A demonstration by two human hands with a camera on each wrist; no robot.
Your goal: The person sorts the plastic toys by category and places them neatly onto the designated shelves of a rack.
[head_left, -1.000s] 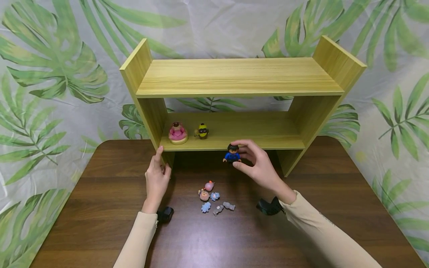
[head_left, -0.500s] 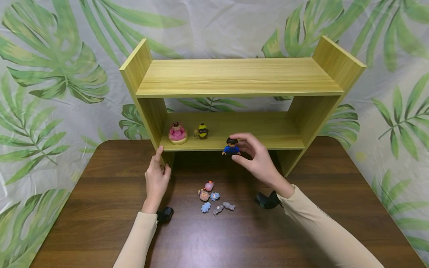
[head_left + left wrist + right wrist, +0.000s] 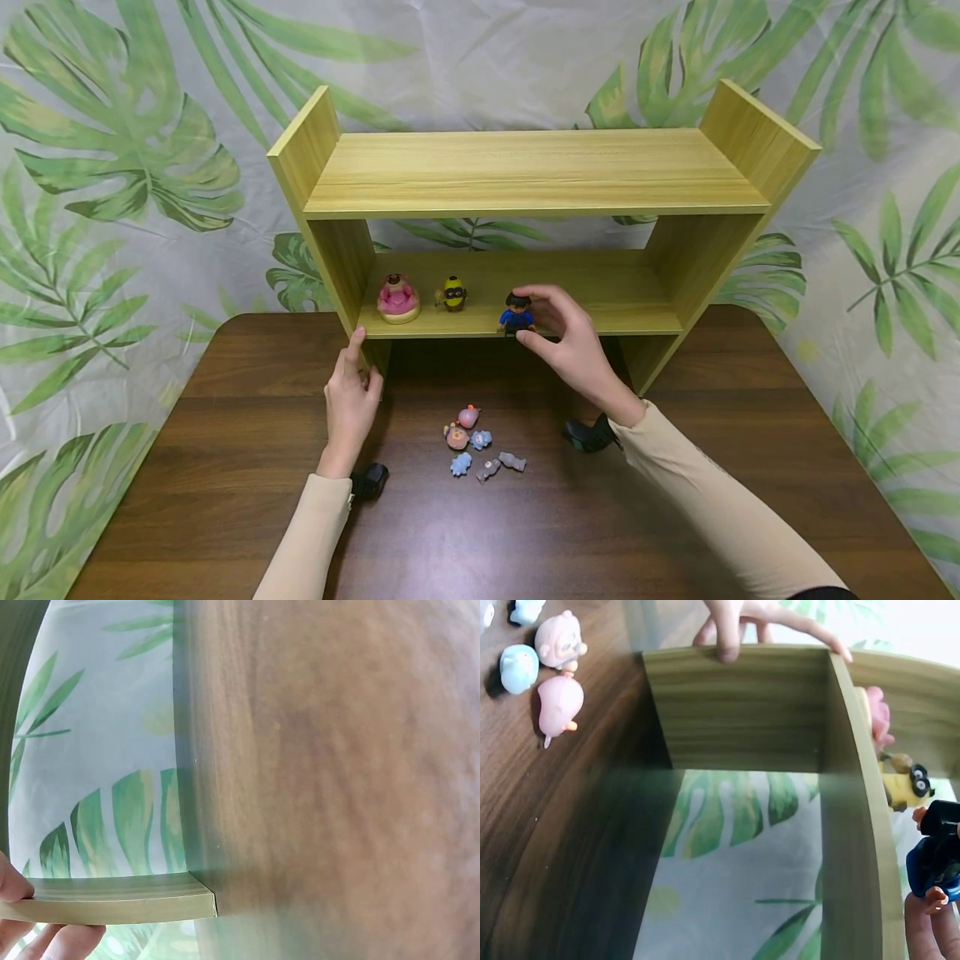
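My right hand [image 3: 573, 342] pinches a toy figurine [image 3: 516, 318] with black hair and a blue top between thumb and fingers. The figurine is upright at the front edge of the middle board of a wooden shelf [image 3: 536, 171]; whether its base touches the board I cannot tell. My left hand [image 3: 351, 404] grips the front edge of the shelf's left side panel [image 3: 142, 909], thumb on one face and fingers on the other. On the middle board stand a pink bear figurine [image 3: 397, 298] and a yellow minion figurine [image 3: 453, 294], left of the held one.
On the brown table [image 3: 262, 517] in front of the shelf lie several small toys, among them a pink one [image 3: 468, 417], a brownish one [image 3: 455, 437], blue ones [image 3: 461, 464] and grey ones [image 3: 512, 461]. A leaf-patterned cloth [image 3: 495, 67] hangs behind.
My right hand has raised the blue-topped figurine from below the middle board's front edge to the board's level. My left hand has stayed on the side panel.
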